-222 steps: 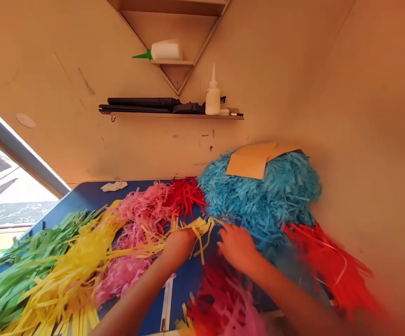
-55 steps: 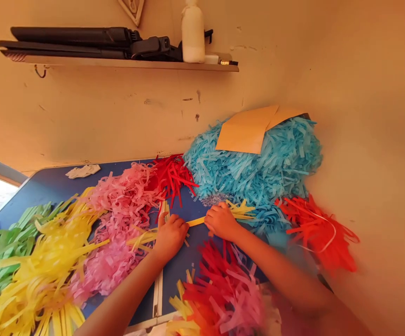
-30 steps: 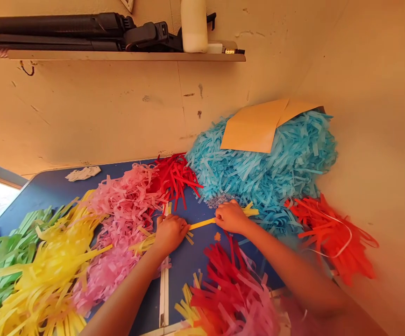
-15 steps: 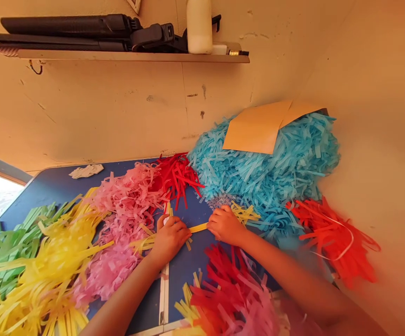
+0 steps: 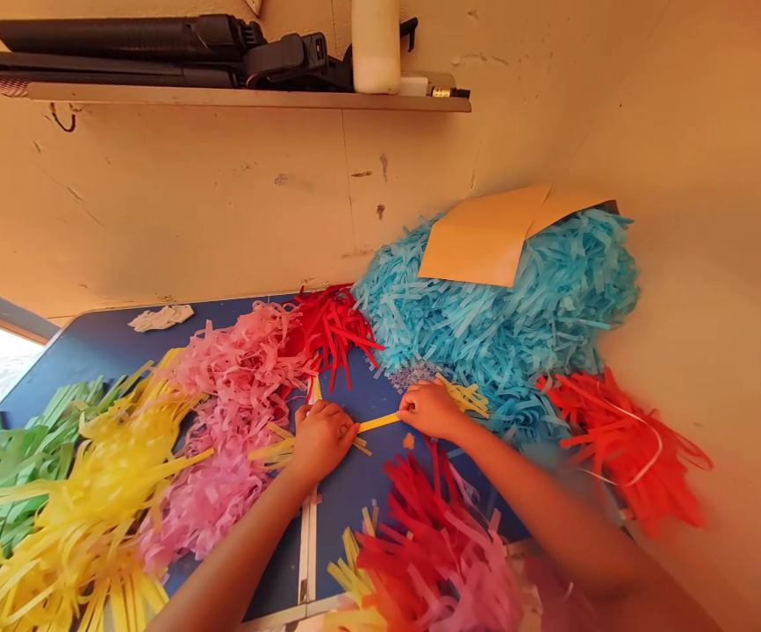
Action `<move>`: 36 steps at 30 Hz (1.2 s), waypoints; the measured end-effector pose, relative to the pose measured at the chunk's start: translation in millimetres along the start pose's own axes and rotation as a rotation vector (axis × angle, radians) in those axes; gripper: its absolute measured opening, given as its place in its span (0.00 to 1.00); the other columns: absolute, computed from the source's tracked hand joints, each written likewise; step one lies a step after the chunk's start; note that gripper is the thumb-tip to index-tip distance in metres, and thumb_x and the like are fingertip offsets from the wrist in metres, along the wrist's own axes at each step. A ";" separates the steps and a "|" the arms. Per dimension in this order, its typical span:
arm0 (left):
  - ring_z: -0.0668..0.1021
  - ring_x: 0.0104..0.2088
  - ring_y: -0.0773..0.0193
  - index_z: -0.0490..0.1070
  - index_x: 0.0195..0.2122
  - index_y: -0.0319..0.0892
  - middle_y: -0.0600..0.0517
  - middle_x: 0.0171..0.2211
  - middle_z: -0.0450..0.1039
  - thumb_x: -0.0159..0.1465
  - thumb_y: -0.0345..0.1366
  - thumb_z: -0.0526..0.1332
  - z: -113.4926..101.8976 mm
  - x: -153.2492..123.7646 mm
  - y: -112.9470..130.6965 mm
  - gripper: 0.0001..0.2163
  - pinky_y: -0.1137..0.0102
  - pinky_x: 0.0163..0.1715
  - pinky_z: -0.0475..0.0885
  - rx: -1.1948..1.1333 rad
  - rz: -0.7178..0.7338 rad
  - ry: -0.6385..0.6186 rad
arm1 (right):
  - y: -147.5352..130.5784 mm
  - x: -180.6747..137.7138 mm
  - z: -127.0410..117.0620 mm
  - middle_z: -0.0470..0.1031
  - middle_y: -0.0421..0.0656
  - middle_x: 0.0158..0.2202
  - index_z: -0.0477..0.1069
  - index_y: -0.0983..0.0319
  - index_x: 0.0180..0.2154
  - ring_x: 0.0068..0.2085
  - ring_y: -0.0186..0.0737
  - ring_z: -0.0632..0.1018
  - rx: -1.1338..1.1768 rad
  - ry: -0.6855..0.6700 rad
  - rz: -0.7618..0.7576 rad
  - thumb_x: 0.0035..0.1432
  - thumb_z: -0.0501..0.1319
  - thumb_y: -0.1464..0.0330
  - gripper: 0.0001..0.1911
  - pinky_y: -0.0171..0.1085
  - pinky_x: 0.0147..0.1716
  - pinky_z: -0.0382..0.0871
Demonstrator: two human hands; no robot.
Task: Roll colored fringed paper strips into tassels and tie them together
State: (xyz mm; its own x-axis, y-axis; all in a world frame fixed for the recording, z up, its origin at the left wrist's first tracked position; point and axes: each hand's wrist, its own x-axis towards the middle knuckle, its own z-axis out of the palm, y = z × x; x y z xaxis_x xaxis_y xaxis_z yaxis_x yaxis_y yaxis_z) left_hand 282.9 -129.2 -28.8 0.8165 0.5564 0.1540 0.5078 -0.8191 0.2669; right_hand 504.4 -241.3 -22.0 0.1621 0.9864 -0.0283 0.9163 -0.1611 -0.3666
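Note:
Between my hands a narrow yellow paper strip (image 5: 378, 423) stretches just above the blue table. My left hand (image 5: 322, 441) is closed around its left end, with more yellow strips (image 5: 273, 451) sticking out beside and beneath the hand. My right hand (image 5: 434, 411) pinches the other end between thumb and fingertips. Behind the right hand lie a small bunch of yellow strips (image 5: 464, 397) and some tiny clear bits (image 5: 414, 376). A heap of pink paper strips (image 5: 241, 369) lies close to my left hand. Red and pink strips (image 5: 419, 527) pile up nearest my body.
A big form covered in light-blue fringe (image 5: 485, 333), topped with a tan cardboard piece (image 5: 476, 237), leans by the wall. Yellow (image 5: 104, 474) and green strips (image 5: 21, 456) spread at left, red strips (image 5: 630, 448) at right. A shelf (image 5: 248, 96) holds black gear and a white bottle (image 5: 376, 48).
My right hand has shifted slightly right and up, and a longer stretch of the yellow strip shows between the hands. A small scrap now shows below the right hand.

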 end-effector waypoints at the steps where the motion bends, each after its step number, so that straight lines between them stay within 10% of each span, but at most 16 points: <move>1: 0.74 0.39 0.56 0.76 0.27 0.45 0.50 0.31 0.77 0.65 0.40 0.59 0.0 1.5 -0.3 0.11 0.56 0.45 0.60 0.005 0.008 -0.007 | -0.4 1.5 0.5 0.77 0.38 0.30 0.77 0.58 0.26 0.37 0.39 0.74 -0.004 -0.006 0.006 0.58 0.66 0.66 0.08 0.39 0.39 0.54; 8: 0.73 0.43 0.54 0.76 0.37 0.46 0.49 0.37 0.77 0.65 0.37 0.59 -7.8 5.7 3.9 0.06 0.54 0.49 0.59 0.049 0.107 -0.008 | -5.9 3.0 -2.7 0.78 0.42 0.33 0.76 0.59 0.29 0.38 0.44 0.72 -0.074 0.006 -0.005 0.56 0.66 0.68 0.04 0.42 0.39 0.54; 17: 0.72 0.45 0.53 0.78 0.39 0.48 0.48 0.36 0.77 0.64 0.32 0.57 -14.4 8.3 16.7 0.10 0.50 0.53 0.58 0.112 0.395 -0.023 | -18.1 -5.0 -2.2 0.77 0.46 0.35 0.77 0.61 0.34 0.44 0.45 0.68 -0.260 0.053 -0.488 0.66 0.57 0.69 0.10 0.47 0.46 0.52; 26: 0.72 0.41 0.55 0.75 0.32 0.44 0.49 0.31 0.75 0.68 0.32 0.55 -5.1 10.8 22.1 0.11 0.51 0.53 0.57 0.150 0.361 0.095 | -26.9 0.7 5.1 0.75 0.45 0.34 0.75 0.62 0.32 0.41 0.45 0.69 -0.284 0.141 -0.383 0.63 0.61 0.69 0.07 0.44 0.42 0.53; 36: 0.73 0.43 0.56 0.76 0.45 0.50 0.51 0.39 0.79 0.69 0.32 0.55 10.1 -21.1 12.1 0.11 0.56 0.50 0.60 0.037 0.280 0.112 | -6.9 -22.4 16.5 0.78 0.42 0.38 0.77 0.59 0.38 0.42 0.42 0.70 -0.173 0.157 -0.392 0.66 0.61 0.70 0.06 0.44 0.44 0.51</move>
State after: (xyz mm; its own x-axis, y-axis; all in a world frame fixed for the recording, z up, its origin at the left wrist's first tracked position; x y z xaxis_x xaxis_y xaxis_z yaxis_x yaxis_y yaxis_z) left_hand 274.5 -152.3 -38.4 0.8920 0.3184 0.3209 0.2784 -0.9462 0.1648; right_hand 488.4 -261.8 -34.2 -0.1682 0.9591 0.2277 0.9650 0.2074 -0.1607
